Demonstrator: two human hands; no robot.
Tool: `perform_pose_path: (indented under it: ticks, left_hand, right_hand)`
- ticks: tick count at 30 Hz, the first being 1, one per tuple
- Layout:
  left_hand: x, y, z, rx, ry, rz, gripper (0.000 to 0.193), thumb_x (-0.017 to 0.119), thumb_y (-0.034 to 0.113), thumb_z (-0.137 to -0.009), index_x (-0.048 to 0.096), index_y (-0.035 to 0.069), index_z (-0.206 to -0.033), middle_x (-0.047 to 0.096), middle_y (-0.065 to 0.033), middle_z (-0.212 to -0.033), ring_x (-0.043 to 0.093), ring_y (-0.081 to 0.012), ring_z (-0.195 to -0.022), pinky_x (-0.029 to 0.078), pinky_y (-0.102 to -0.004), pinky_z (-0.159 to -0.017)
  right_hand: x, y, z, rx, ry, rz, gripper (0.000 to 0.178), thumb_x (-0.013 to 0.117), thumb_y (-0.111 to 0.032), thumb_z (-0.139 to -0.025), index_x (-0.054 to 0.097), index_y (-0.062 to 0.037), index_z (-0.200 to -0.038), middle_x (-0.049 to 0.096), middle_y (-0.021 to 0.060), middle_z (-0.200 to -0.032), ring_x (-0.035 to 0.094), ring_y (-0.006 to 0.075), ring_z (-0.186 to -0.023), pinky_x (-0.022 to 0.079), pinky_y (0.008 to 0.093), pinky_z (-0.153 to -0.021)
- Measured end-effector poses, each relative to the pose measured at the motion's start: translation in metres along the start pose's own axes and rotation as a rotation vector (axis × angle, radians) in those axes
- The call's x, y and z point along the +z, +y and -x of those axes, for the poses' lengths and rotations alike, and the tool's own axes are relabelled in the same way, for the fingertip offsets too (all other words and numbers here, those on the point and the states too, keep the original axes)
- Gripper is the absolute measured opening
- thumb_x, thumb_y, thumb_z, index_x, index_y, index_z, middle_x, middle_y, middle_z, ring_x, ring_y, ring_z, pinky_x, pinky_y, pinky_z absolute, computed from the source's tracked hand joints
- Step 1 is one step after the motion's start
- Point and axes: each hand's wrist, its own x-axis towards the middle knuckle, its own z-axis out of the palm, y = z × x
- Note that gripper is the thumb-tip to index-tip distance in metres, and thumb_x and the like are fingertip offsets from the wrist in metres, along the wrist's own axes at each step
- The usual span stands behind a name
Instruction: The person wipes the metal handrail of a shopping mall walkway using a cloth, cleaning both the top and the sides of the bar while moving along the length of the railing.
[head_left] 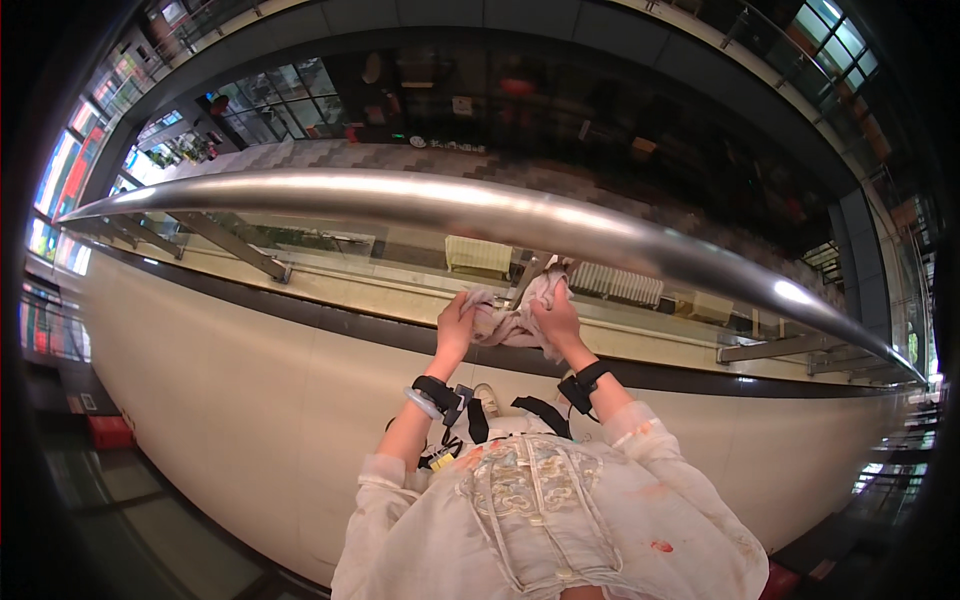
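A crumpled pale pink cloth (pixel 505 325) is stretched between my two hands, just below a shiny metal handrail (pixel 440 200). My left hand (pixel 456 325) is closed on the cloth's left end. On its right end, my right hand (pixel 556 312) grips a raised bunch of the fabric. Behind the cloth stands a metal railing post (pixel 530 280), partly covered by it; whether the cloth touches the post I cannot tell. Both wrists carry black straps, and a clear bangle (pixel 422 403) circles my left forearm.
The handrail spans the whole view, with glass panels and slanted metal posts (pixel 230 245) beneath it. Past the glass, a lower level shows white radiator-like units (pixel 478 255). A dark border strip (pixel 330 318) edges the pale floor (pixel 250 400). A red object (pixel 110 432) lies far left.
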Motion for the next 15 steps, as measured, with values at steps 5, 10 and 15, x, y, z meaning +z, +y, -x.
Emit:
perform_pose_path:
  ticks: [5, 10, 15]
  left_hand:
    - [0.004, 0.030, 0.002, 0.016, -0.140, 0.033, 0.021, 0.046, 0.005, -0.079, 0.053, 0.000, -0.098, 0.060, -0.0130, -0.085, 0.056, -0.0169, -0.078, 0.043, -0.0265, -0.072]
    - [0.005, 0.041, 0.002, -0.001, -0.099, 0.118, 0.023, 0.048, 0.005, -0.080, 0.052, -0.003, -0.101, 0.060, -0.0120, -0.090, 0.055, -0.0165, -0.082, 0.042, -0.0264, -0.075]
    - [0.010, 0.016, 0.001, -0.070, -0.093, 0.239, 0.027, 0.048, 0.007, -0.081, 0.049, -0.006, -0.105, 0.059, -0.0128, -0.094, 0.054, -0.0156, -0.085, 0.042, -0.0251, -0.076]
  right_hand:
    - [0.025, 0.018, -0.025, -0.022, 0.157, -0.073, 0.062, 0.054, -0.037, -0.068, 0.044, 0.0003, -0.116, 0.058, 0.0215, -0.078, 0.054, 0.0401, -0.071, 0.042, 0.0454, -0.061]
    - [0.017, 0.003, -0.074, -0.038, -0.064, -0.065, 0.040, 0.054, -0.038, -0.067, 0.058, 0.0014, -0.065, 0.055, 0.0238, -0.067, 0.054, 0.0396, -0.069, 0.044, 0.0431, -0.063]
    - [-0.011, -0.002, -0.026, -0.144, -0.038, 0.214, 0.046, 0.057, -0.031, -0.067, 0.050, -0.0013, -0.101, 0.057, 0.0244, -0.083, 0.054, 0.0417, -0.077, 0.044, 0.0469, -0.068]
